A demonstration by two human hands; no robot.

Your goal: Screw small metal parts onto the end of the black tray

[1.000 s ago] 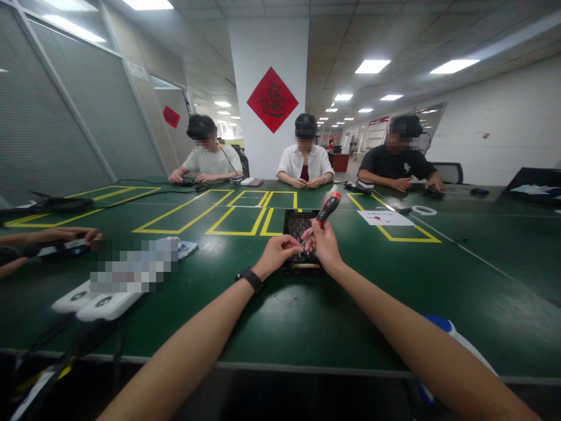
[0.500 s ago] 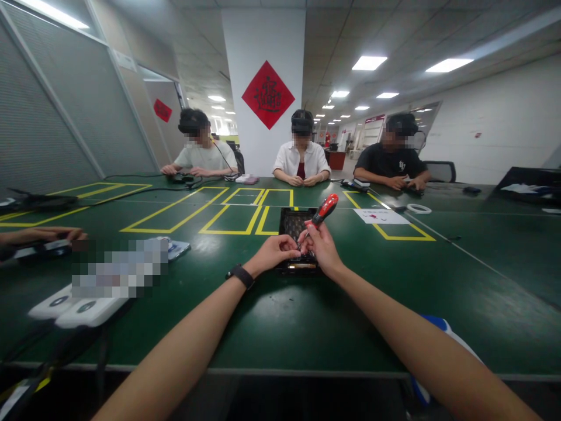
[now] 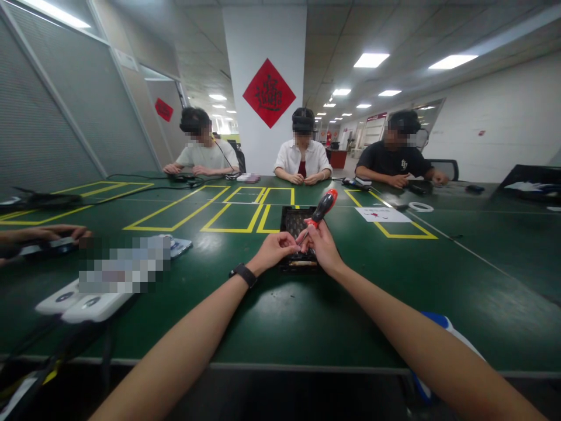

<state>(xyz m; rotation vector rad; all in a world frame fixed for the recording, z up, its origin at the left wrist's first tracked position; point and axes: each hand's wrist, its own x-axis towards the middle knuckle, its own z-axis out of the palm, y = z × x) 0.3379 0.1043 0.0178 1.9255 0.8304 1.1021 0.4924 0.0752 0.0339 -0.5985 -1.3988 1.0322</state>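
A red and black screwdriver (image 3: 326, 204) is held in my right hand (image 3: 323, 247), its handle tilted up to the right and its shaft pointing down towards my left fingertips. My left hand (image 3: 275, 250), with a dark band on the wrist, is closed, thumb and finger pinched near the shaft's tip. Whatever is between those fingers is too small to make out. Both hands are over a black open case (image 3: 293, 219) on the green table (image 3: 280, 327), and they partly hide its inside.
White power strips (image 3: 94, 301) lie at the left, near another person's hand (image 3: 65, 234). A paper sheet (image 3: 382, 214) and a white ring (image 3: 421, 207) are at the right. Three people sit across the table. A blue and white object (image 3: 442, 324) is by my right forearm.
The screwdriver handle has turned in my right hand, so more black shows. My hands stay together over the case. The person at the far right has moved one arm outwards.
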